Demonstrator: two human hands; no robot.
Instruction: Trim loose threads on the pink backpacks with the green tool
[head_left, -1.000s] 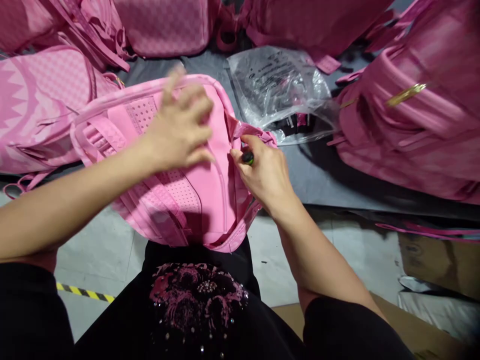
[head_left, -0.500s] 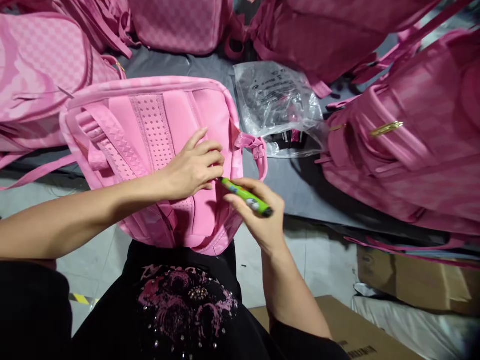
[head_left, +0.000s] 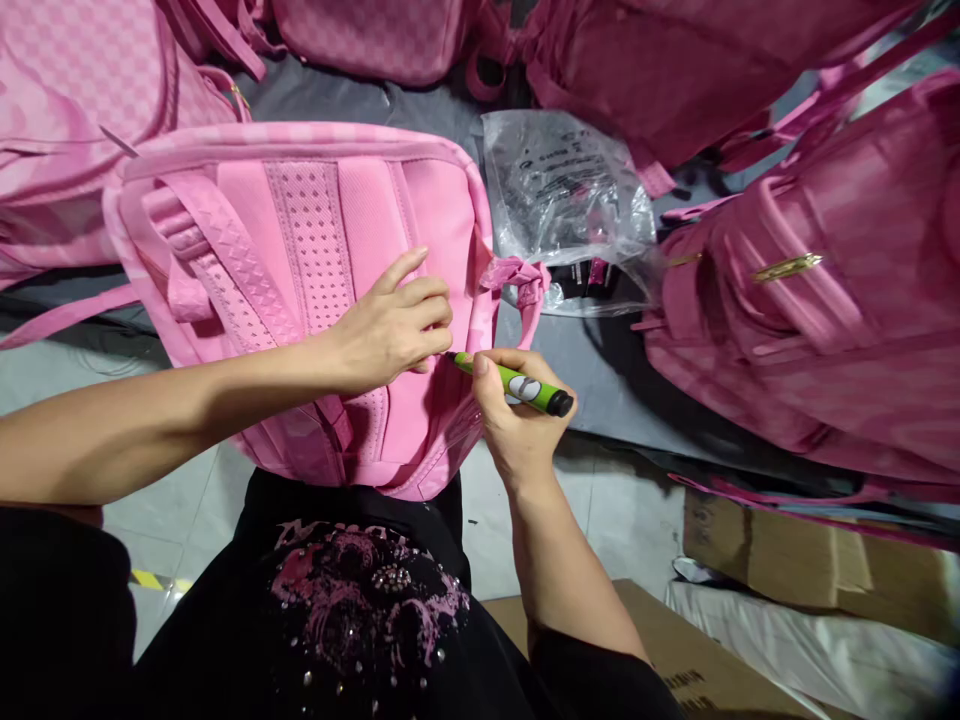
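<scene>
A pink backpack (head_left: 379,215) lies with its padded back panel and straps facing up, leaning over the table's near edge toward my lap. My left hand (head_left: 394,320) rests on the panel's right part, its fingers bent and the index and thumb pressed together on the fabric. What lies under those fingertips is hidden. In my right hand (head_left: 525,410) is a green marker pen (head_left: 506,383) with a dark end and a cartoon print. Its tip points left, close to my left fingertips, over the backpack.
A clear plastic bag (head_left: 566,190) with small dark and pink items lies right of the backpack on the grey table cover (head_left: 600,370). More pink backpacks stand around: one at left (head_left: 82,130), another at right (head_left: 840,290). Cardboard (head_left: 795,550) is below the table.
The marker pen has turned flatter in my right hand, which has shifted slightly. My left hand keeps its place on the backpack. The view has shifted a little.
</scene>
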